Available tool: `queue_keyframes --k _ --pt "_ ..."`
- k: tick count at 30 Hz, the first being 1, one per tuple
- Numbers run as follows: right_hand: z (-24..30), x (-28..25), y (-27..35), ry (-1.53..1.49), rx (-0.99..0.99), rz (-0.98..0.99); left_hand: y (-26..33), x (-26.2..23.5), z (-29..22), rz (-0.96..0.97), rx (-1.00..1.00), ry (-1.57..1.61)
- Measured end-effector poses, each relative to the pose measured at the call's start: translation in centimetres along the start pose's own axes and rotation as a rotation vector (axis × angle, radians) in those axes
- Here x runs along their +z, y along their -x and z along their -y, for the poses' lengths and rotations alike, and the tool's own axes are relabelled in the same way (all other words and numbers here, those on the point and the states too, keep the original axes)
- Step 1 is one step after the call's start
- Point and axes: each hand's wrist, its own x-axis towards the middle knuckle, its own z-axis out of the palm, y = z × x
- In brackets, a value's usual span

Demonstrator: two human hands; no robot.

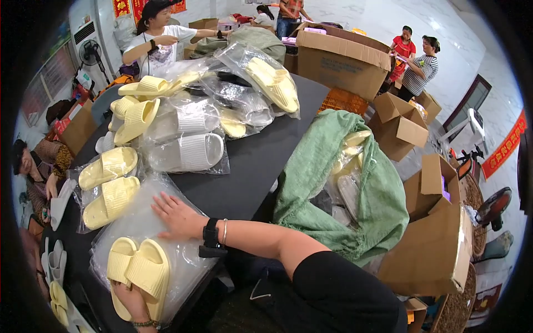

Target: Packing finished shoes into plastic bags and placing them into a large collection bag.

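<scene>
My left hand [130, 302] grips a pair of pale yellow slippers [149, 273] at the near left, its fingertips tucked at the strap openings. The pair lies over a stack of clear plastic bags [189, 266] on the black table [250, 166]. Flat on that stack, fingers spread, rests my right hand [180, 217]; a black band and a bracelet circle its wrist. Just beyond, a bagged yellow pair [109, 202] lies beside a bagged grey pair [191, 151]. More yellow slippers [272, 83], bagged, are heaped farther back.
A green woven sack [383, 205] holding bagged slippers stands right of the table. Cardboard boxes [427, 250] crowd the right side, and a large carton [344, 61] stands behind. One person [161, 44] works across the table, another [41, 166] at the left; others stand farther off.
</scene>
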Motion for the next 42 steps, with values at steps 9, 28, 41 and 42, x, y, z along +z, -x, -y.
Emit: queue_keyframes --k 9,28,41,42 --pt "0.8 -2.7 0.9 0.101 -0.093 -0.085 0.4 0.3 0.4 -0.003 0.026 -0.069" --pt "1.9 -1.8 6.9 0.009 -0.200 0.018 0.0 -0.2 -0.7 0.010 -0.018 -0.031" --pt "1.9 -1.8 6.9 0.005 -0.184 0.018 -0.1 -0.7 -0.1 0.024 -0.028 -0.008" --pt "1.9 -1.7 6.9 0.008 -0.186 0.014 -0.1 -0.8 0.4 0.024 -0.028 -0.008"
